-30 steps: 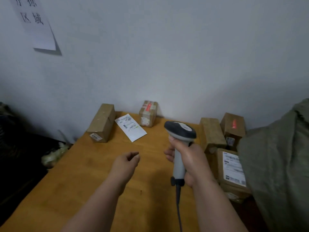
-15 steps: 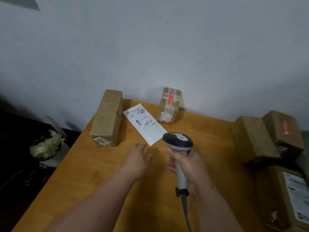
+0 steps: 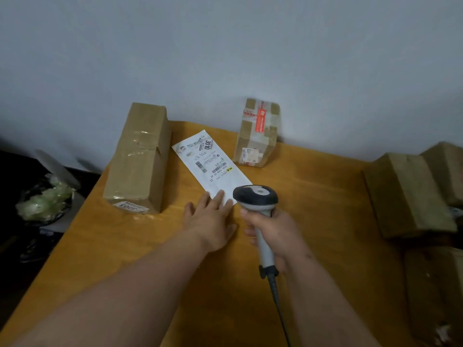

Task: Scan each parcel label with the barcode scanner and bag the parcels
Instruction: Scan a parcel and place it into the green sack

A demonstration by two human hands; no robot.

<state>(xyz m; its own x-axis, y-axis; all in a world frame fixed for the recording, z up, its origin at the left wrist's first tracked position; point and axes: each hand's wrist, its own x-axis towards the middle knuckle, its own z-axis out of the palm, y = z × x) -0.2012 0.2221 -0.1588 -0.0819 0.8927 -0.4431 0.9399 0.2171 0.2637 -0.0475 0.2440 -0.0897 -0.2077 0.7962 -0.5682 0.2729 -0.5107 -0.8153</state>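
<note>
A flat white parcel with printed barcodes lies on the wooden table near the wall. My left hand lies flat with straight fingers, the fingertips touching the parcel's near end. My right hand grips the handle of a grey barcode scanner, whose dark head hovers over the parcel's near right corner. A long brown box lies to the left of the white parcel. A small taped box with a red sticker stands against the wall.
More brown boxes are stacked off the table's right edge. A dark bin with green plastic wrap sits on the floor at the left. The scanner's cable runs down toward me.
My left hand has reached forward onto the white parcel's near end. The scanner has moved forward with my right hand. The camera has tilted down and left.
</note>
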